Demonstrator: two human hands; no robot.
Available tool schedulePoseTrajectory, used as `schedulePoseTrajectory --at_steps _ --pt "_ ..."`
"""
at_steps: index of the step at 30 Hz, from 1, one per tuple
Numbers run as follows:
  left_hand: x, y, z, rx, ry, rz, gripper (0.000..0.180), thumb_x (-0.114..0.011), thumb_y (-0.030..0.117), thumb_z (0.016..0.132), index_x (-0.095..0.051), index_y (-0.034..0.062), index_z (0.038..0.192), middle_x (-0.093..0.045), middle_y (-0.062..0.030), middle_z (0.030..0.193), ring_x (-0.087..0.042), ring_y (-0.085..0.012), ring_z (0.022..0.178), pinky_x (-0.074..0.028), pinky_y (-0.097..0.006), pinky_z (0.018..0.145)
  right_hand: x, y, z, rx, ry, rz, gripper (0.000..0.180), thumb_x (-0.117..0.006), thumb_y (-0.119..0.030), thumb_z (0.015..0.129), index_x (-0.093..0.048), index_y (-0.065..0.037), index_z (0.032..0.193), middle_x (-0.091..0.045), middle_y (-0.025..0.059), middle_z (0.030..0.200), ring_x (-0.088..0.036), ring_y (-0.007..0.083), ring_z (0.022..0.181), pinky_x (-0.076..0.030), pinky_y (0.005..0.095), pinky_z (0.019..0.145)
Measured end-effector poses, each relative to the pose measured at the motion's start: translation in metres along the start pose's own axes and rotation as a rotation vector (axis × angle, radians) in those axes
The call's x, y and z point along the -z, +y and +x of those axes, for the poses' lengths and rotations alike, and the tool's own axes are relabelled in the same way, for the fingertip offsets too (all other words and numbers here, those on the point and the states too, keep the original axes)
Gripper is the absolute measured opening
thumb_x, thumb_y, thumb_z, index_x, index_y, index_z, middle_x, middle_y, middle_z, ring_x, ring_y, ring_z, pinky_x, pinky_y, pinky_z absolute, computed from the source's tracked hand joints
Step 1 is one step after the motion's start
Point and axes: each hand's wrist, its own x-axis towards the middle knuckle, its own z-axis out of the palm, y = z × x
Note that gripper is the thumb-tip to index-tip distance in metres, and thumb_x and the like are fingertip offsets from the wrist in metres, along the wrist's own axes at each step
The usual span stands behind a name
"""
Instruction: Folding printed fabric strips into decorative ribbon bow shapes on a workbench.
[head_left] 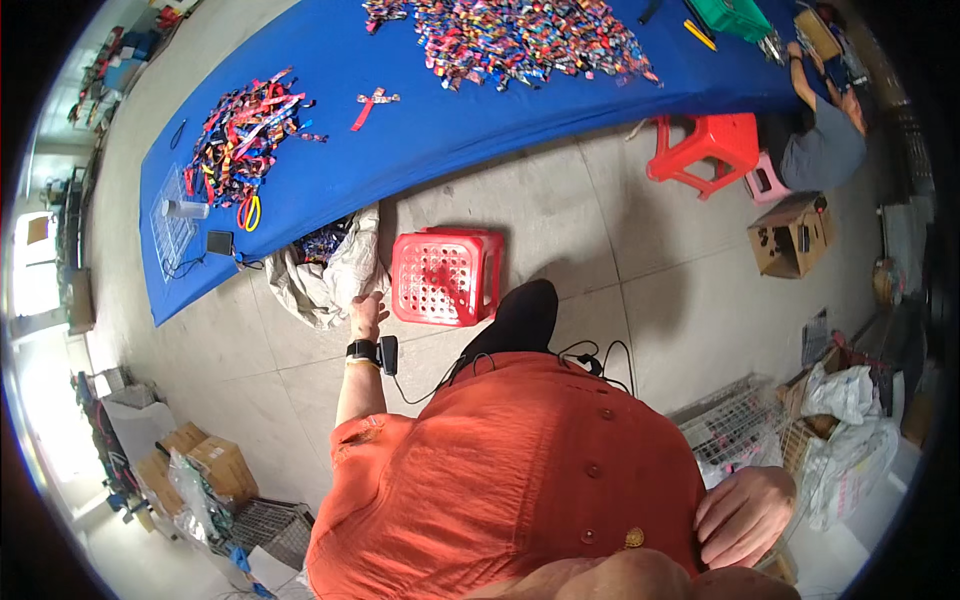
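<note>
My left hand (367, 316) reaches down between a white woven sack (335, 275) and a red plastic stool (436, 280). Its fingertips are beside the sack's near edge, apart from one another, and nothing shows between them; whether they touch the sack I cannot tell. The sack lies open on the floor, partly under the table, with a heap of small dark and coloured pieces inside. My right hand (746, 516) hangs at my right side against the orange shirt, its fingers loosely stretched and holding nothing visible.
A blue-covered table (350, 150) bears piles of colourful strap pieces (245, 140), orange-handled scissors (249, 212) and a green bin (735, 15). At far right a person (825, 145) works beside another red stool (705, 150) and a cardboard box (790, 237). Wire baskets (735, 415) stand at right.
</note>
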Motion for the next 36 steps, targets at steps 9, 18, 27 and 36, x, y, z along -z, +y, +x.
schedulePoseTrajectory --at_steps 9,18,27,36 --pt "-0.037 0.099 0.138 -0.534 0.398 0.154 0.033 -0.064 0.017 0.083 -0.06 -0.0055 0.107 -0.063 -0.0097 0.083 -0.061 -0.0178 0.07 -0.053 -0.03 0.063 0.054 -0.005 0.017 -0.381 0.009 -0.148 0.035 -0.076 -0.033 0.084 -0.073 -0.001 0.098 -0.067 0.014 0.095 -0.065 0.0299 0.079 -0.052 0.0432 0.072" --pt "-0.068 0.234 0.215 -0.675 0.544 0.47 0.034 -0.063 0.021 0.082 -0.061 -0.0048 0.104 -0.062 -0.0225 0.101 -0.059 -0.0373 0.097 -0.048 -0.043 0.089 0.185 0.1 0.029 -0.469 1.126 -0.378 0.034 -0.063 -0.031 0.092 -0.06 0.001 0.084 -0.063 0.0127 0.074 -0.06 0.0204 0.06 -0.048 0.0332 0.062" --pt "-0.021 0.212 0.231 -0.7 0.499 0.692 0.039 -0.057 0.016 0.092 -0.05 -0.006 0.122 -0.051 -0.027 0.122 -0.05 -0.0423 0.114 -0.042 -0.045 0.1 0.323 0.253 0.025 -0.79 1.32 0.024 0.022 -0.056 -0.013 0.095 -0.059 0.002 0.111 -0.064 0.0107 0.101 -0.063 0.0186 0.088 -0.051 0.0349 0.085" --pt "-0.012 0.197 0.253 -0.78 0.629 1.049 0.049 -0.054 0.021 0.089 -0.042 -0.0058 0.128 -0.042 -0.0276 0.135 -0.04 -0.0441 0.126 -0.032 -0.051 0.108 0.342 0.438 -0.002 -0.768 0.899 0.062 0.039 -0.062 0.001 0.09 -0.057 -0.005 0.128 -0.045 0.0092 0.144 -0.06 0.0162 0.104 -0.048 0.0308 0.093"
